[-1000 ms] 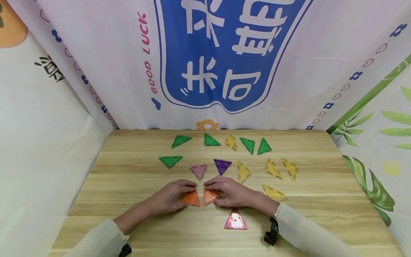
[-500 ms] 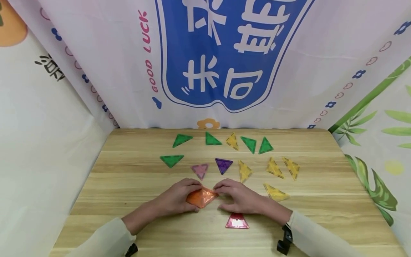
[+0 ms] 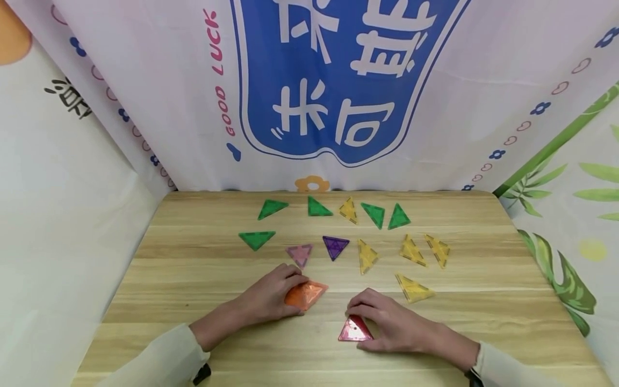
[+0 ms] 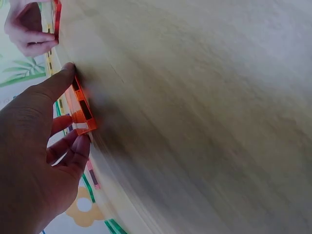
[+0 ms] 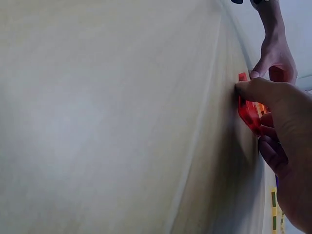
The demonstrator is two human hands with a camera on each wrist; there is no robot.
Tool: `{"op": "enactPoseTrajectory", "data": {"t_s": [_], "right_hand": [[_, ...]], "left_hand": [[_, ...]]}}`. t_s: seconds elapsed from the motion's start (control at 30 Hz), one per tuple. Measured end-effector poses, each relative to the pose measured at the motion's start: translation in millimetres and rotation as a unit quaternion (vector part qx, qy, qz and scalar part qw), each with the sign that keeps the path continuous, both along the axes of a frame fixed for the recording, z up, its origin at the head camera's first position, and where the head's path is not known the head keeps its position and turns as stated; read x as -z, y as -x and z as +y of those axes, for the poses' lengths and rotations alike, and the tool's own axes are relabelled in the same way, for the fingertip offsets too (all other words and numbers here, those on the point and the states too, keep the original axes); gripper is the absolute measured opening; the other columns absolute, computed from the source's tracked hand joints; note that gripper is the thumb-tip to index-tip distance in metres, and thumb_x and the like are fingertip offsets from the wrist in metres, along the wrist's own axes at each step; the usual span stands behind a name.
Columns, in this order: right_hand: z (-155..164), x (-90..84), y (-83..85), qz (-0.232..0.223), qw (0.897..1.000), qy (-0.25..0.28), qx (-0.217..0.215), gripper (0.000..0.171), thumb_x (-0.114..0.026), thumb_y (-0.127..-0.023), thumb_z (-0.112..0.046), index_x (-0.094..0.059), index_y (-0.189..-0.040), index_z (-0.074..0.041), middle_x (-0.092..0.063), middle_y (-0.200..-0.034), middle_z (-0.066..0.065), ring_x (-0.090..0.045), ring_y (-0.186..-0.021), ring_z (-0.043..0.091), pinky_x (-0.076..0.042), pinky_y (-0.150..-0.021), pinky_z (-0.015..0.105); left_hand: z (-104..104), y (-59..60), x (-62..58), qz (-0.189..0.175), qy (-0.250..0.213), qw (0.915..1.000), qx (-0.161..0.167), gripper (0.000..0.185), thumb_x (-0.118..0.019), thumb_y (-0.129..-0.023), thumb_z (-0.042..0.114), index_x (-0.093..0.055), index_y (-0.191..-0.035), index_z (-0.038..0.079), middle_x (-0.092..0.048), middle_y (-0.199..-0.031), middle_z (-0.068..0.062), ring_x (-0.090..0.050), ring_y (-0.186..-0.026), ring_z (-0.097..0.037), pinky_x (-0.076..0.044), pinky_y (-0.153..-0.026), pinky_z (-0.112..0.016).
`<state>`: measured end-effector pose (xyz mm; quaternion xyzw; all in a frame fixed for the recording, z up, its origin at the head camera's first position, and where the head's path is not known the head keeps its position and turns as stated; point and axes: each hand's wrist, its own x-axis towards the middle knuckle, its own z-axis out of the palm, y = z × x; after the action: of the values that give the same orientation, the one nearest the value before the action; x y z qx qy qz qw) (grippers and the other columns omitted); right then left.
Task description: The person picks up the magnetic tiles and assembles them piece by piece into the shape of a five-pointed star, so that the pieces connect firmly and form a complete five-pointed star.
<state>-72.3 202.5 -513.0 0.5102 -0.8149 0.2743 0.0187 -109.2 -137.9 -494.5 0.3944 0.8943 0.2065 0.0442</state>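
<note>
Two orange triangle tiles lie joined edge to edge on the wooden table. My left hand pinches them from the left; in the left wrist view its thumb and fingers clamp the orange tiles. My right hand grips a red triangle tile near the front edge. In the right wrist view its thumb and fingers close round the red tile, one edge of which looks lifted off the table.
Behind the hands lie a pink triangle, a purple one, several green triangles at the back left and several yellow ones to the right. Printed cloth walls enclose the table on three sides.
The two orange triangles were brought together into one piece. My right hand then let go of them and moved toward me onto the red triangle. The left hand stays on the orange pair.
</note>
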Motion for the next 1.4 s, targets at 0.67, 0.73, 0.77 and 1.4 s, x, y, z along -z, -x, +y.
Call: {"op": "enactPoseTrajectory", "data": {"t_s": [0.67,0.73,0.77,1.4], "right_hand": [[-44,5.5,36.2,0.005,0.999,0.013,0.048,0.048,-0.091,-0.084,-0.026,-0.074,-0.122,-0.001,-0.068,-0.128,0.007,-0.064,-0.119,0.018,-0.057,-0.1,0.033],[-49,6.2,39.1,0.0,0.999,0.009,0.048,0.047,-0.089,-0.085,-0.025,-0.074,-0.123,-0.002,-0.066,-0.129,0.007,-0.063,-0.12,0.018,-0.056,-0.101,0.032],[-50,6.4,40.0,-0.004,0.999,0.009,0.048,0.047,-0.089,-0.085,-0.025,-0.074,-0.123,-0.002,-0.065,-0.129,0.006,-0.063,-0.12,0.017,-0.056,-0.101,0.031],[-32,-13.3,113.7,-0.025,0.985,-0.027,0.167,0.042,-0.089,-0.088,-0.023,-0.076,-0.122,-0.002,-0.067,-0.135,0.014,-0.061,-0.126,0.03,-0.052,-0.108,0.046]], "left_hand": [[12,-10.3,0.6,0.018,0.012,0.9977,-0.063,0.066,-0.093,-0.079,0.049,-0.073,-0.124,0.006,-0.062,-0.109,-0.002,-0.052,-0.092,-0.012,-0.05,-0.075,-0.023],[12,-11.1,0.1,0.019,0.016,0.9975,-0.066,0.066,-0.093,-0.079,0.05,-0.073,-0.124,0.006,-0.061,-0.108,-0.002,-0.052,-0.092,-0.012,-0.051,-0.075,-0.023],[12,-11.4,-0.1,0.02,0.017,0.9974,-0.067,0.066,-0.093,-0.079,0.05,-0.073,-0.123,0.005,-0.061,-0.108,-0.002,-0.052,-0.092,-0.012,-0.051,-0.076,-0.023],[14,11.4,-5.8,-0.047,0.026,0.9932,0.103,0.046,-0.068,-0.105,0.031,-0.063,-0.149,0.018,-0.056,-0.155,-0.002,-0.048,-0.144,-0.022,-0.043,-0.119,-0.045]]}}
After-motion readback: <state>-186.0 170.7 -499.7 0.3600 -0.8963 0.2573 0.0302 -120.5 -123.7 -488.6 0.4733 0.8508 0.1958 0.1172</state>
